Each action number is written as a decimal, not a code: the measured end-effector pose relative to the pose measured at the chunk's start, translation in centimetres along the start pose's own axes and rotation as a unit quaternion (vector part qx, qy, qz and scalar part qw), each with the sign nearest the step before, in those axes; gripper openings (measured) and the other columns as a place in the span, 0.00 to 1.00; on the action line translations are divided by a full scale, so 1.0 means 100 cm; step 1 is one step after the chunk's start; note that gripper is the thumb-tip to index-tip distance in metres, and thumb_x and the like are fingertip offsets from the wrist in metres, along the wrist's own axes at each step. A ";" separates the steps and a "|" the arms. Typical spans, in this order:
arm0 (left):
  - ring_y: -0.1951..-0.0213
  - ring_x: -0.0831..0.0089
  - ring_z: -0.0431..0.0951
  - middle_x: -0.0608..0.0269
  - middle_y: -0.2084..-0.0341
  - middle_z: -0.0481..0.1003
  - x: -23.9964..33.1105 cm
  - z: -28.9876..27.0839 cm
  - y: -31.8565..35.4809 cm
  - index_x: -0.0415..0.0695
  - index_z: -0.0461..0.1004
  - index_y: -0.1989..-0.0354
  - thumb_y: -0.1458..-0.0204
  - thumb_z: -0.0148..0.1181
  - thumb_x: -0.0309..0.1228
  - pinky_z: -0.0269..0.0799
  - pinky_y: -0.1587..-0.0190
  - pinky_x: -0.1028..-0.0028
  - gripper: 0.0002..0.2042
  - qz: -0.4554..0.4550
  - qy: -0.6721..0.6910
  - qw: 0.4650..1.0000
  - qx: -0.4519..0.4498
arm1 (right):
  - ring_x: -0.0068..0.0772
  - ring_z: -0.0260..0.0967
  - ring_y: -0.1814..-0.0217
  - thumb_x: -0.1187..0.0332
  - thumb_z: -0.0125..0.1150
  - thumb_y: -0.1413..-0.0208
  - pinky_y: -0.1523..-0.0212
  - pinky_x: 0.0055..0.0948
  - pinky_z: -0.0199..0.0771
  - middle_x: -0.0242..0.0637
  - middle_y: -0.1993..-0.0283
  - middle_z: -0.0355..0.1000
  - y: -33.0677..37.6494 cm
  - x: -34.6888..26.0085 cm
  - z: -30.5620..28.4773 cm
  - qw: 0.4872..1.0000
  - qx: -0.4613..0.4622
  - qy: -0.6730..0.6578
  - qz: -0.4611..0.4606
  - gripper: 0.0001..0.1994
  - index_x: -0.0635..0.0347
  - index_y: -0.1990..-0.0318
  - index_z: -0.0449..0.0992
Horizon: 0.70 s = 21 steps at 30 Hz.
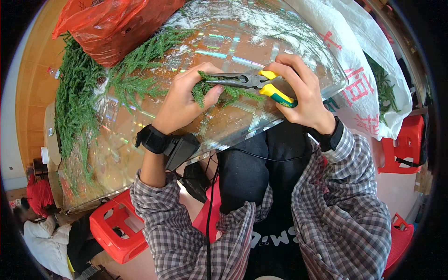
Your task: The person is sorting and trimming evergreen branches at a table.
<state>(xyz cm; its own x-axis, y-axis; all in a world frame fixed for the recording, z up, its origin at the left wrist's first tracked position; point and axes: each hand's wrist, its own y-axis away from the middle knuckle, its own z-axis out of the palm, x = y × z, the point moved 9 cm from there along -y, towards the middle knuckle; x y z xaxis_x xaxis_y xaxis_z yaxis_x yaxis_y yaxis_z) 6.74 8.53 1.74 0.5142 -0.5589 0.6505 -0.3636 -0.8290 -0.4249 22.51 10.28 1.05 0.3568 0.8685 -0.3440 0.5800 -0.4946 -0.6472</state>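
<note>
I hold the small green sprig point(219, 93) low over the table point(154, 140), just in front of my chest, so that I see well where the pliers point(242, 80) meet it. My left hand point(184, 100) comes from below with the wrist bent up; its fingers point(212, 95) are closed on the sprig, thumb under it and the others curled above. My right hand point(301, 91) is wrapped around the 2 yellow-green handles, squeezed narrow, and the dark nose of the pliers points left into the sprig. More green branches point(77, 102) lie on the left side of the table, beside a red plastic bag point(112, 28). A white bag point(354, 60) sits at my right.
</note>
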 end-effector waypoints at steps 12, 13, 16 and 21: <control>0.71 0.62 0.70 0.57 0.75 0.69 -0.003 0.005 0.001 0.39 0.68 0.67 0.56 0.55 0.27 0.63 0.66 0.71 0.08 -0.033 0.002 0.999 -0.022 | 0.43 0.65 0.70 0.70 0.62 0.65 0.72 0.31 0.64 0.42 0.69 0.65 0.003 0.000 0.004 0.999 0.000 0.036 -0.014 0.20 0.64 0.60 0.68; 0.71 0.62 0.70 0.57 0.75 0.69 -0.003 0.006 0.001 0.39 0.68 0.67 0.56 0.55 0.27 0.63 0.66 0.71 0.08 -0.034 0.002 0.999 -0.024 | 0.43 0.65 0.70 0.70 0.62 0.65 0.72 0.31 0.64 0.42 0.69 0.65 0.003 -0.001 0.004 0.999 0.000 0.036 -0.014 0.20 0.64 0.60 0.68; 0.71 0.61 0.70 0.57 0.75 0.69 -0.004 0.007 0.002 0.39 0.68 0.67 0.56 0.55 0.27 0.63 0.66 0.71 0.08 -0.036 0.004 0.999 -0.030 | 0.43 0.65 0.71 0.70 0.62 0.65 0.72 0.31 0.65 0.42 0.69 0.65 0.004 -0.001 0.004 0.999 -0.008 0.038 -0.007 0.19 0.64 0.60 0.69; 0.69 0.65 0.70 0.57 0.73 0.69 -0.006 0.009 0.002 0.38 0.68 0.67 0.56 0.53 0.26 0.63 0.63 0.72 0.08 -0.046 0.004 0.998 -0.041 | 0.43 0.65 0.71 0.70 0.62 0.65 0.72 0.31 0.65 0.42 0.69 0.65 0.006 0.000 0.004 0.999 -0.010 0.037 -0.007 0.19 0.64 0.60 0.69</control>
<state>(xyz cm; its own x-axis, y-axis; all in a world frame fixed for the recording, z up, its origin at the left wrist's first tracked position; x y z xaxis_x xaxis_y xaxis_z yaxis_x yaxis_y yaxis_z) 7.04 8.70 0.69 0.5421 -0.4804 0.6895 -0.3779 -0.8722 -0.3106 22.52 9.98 0.43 0.4013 0.8714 -0.2822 0.6000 -0.4829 -0.6378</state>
